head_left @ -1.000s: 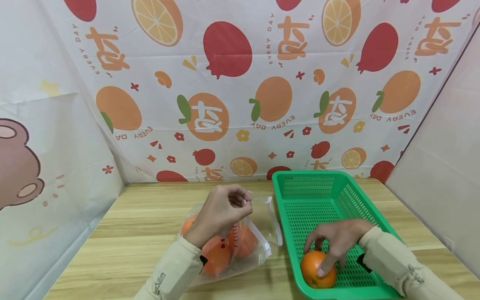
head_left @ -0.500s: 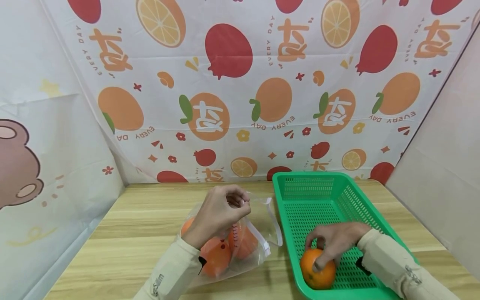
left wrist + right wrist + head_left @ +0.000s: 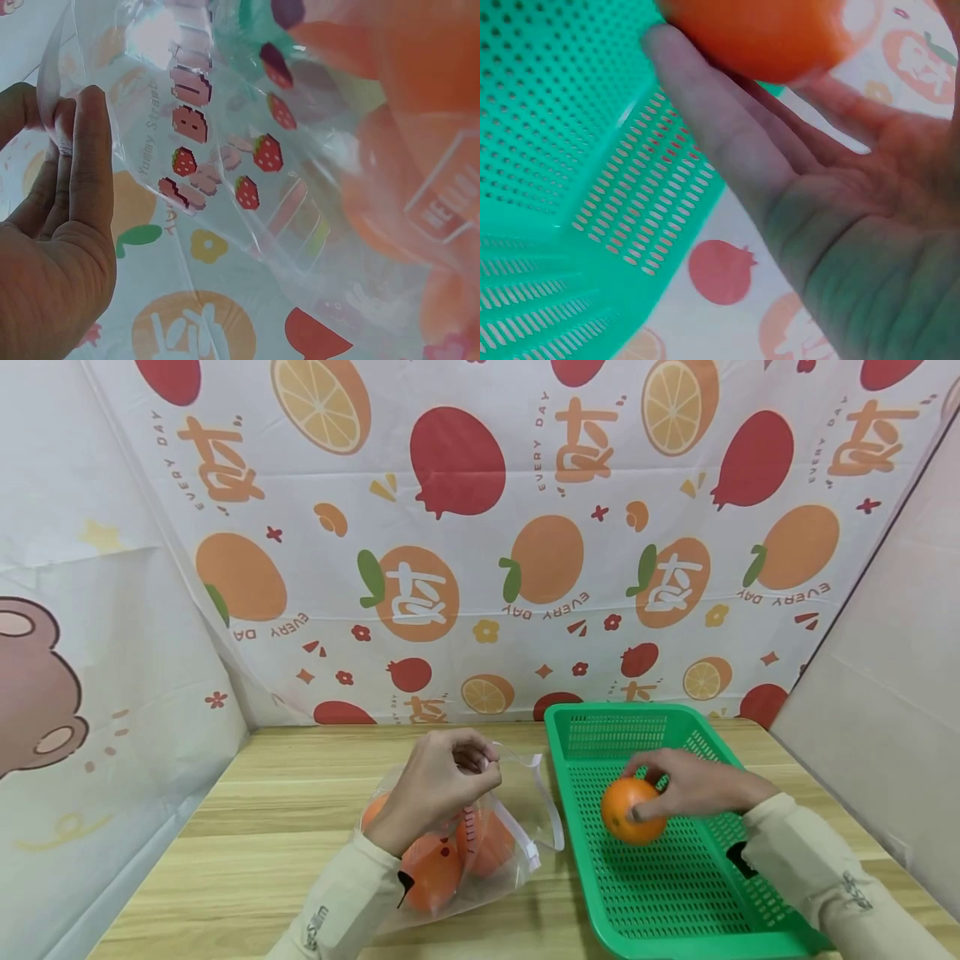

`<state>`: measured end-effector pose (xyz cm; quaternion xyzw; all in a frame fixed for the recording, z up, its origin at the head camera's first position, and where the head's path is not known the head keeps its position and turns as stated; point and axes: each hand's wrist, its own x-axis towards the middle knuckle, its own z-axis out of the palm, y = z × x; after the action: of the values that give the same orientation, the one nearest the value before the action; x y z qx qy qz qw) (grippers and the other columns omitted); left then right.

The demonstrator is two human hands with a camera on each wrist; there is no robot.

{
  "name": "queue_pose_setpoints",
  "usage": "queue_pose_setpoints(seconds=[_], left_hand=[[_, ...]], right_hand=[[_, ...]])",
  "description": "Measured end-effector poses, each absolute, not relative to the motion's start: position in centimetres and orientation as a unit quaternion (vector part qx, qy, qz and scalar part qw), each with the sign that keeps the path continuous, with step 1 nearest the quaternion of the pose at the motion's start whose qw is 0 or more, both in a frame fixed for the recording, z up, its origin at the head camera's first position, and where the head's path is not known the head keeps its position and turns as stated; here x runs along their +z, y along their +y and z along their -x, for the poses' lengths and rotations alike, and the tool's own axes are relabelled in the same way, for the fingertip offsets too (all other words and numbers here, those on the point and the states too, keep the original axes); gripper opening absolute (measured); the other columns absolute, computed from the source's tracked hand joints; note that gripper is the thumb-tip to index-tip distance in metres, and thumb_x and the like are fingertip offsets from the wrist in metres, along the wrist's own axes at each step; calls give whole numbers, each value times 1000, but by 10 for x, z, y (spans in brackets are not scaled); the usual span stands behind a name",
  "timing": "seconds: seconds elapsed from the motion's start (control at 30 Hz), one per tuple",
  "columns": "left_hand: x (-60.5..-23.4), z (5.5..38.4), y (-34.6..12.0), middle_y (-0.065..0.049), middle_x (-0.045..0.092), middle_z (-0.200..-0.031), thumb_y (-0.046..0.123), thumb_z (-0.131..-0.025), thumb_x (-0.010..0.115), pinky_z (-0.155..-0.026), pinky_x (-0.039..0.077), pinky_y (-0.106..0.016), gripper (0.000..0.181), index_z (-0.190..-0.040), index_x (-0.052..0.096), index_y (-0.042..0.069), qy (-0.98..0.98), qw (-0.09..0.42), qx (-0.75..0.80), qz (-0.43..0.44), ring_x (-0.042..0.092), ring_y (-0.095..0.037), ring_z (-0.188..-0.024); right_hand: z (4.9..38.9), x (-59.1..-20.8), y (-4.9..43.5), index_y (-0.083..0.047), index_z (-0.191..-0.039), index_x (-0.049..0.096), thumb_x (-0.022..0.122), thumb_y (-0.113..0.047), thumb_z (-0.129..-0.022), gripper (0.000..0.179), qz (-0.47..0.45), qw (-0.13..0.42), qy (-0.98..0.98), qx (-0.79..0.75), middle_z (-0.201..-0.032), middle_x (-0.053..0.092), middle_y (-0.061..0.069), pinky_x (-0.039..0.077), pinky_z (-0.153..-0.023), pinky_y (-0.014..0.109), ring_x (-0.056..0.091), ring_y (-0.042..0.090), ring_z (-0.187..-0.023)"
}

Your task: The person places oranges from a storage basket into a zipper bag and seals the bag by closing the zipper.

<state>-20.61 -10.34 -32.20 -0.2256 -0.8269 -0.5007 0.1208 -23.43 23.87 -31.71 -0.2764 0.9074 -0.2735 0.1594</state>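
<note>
My right hand (image 3: 686, 785) grips an orange (image 3: 628, 817) and holds it up over the green plastic basket (image 3: 588, 893). In the right wrist view the thumb and fingers lie around the lower side of the orange (image 3: 772, 37). My left hand (image 3: 442, 785) pinches the upper edge of a clear zip bag (image 3: 517, 881). Several oranges (image 3: 431, 868) show through the bag's film. The bag's mouth stands partly apart, facing the basket, with a white slider near its lower corner. The left wrist view shows printed strawberries on the bag (image 3: 225, 150) and the pinching fingers (image 3: 90, 157).
The basket stands at the right of the wooden table (image 3: 247, 827), close beside the bag. A fruit-print cloth (image 3: 480, 568) hangs behind the table, and pale cloth sides stand at left and right.
My right hand has lifted the orange from the basket's near left corner, moving it up and away from me. The left hand and the bag have stayed nearly still.
</note>
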Motion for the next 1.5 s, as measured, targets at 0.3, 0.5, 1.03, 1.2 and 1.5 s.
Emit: queue_pose_setpoints(seconds=[0.3,0.5,1.03,1.2,1.5], left_hand=[[-322,208,-103,4,68,-75,4,-80,72,-66,58,-29,10,-84,73,13,-824,122,-504,229,66,-12,-67],[-322,208,-105,4,68,-75,4,-80,72,-66,58,-29,10,-85,72,13,-822,121,-506,231,66,-12,-67],[-319,211,-106,4,68,-78,4,-82,73,-67,59,-27,9,-86,73,12,-824,121,-501,235,66,-12,-68],[-318,211,-107,4,69,-78,5,-82,73,-67,59,-27,8,-86,73,11,-825,120,-499,238,66,-12,-69],[-317,212,-109,5,68,-77,7,-82,72,-67,59,-28,8,-86,73,14,-827,121,-495,239,66,-12,-68]], right_hand=[[242,-301,217,-9,-126,60,76,-33,-89,47,306,59,895,-319,-108,68,5,58,-76,33,66,19,-88],[244,-299,186,-12,-130,59,77,-32,-88,50,328,62,875,-351,-117,66,6,58,-83,35,66,20,-97],[243,-311,129,-17,-128,60,82,-32,-82,53,385,105,867,-300,-113,67,0,57,-79,31,66,15,-95],[242,-316,124,-16,-122,56,84,-28,-78,53,383,105,873,-282,-112,68,2,56,-78,26,65,15,-94],[240,-318,115,-12,-116,53,85,-24,-76,53,389,114,877,-260,-109,68,3,56,-76,23,64,11,-88]])
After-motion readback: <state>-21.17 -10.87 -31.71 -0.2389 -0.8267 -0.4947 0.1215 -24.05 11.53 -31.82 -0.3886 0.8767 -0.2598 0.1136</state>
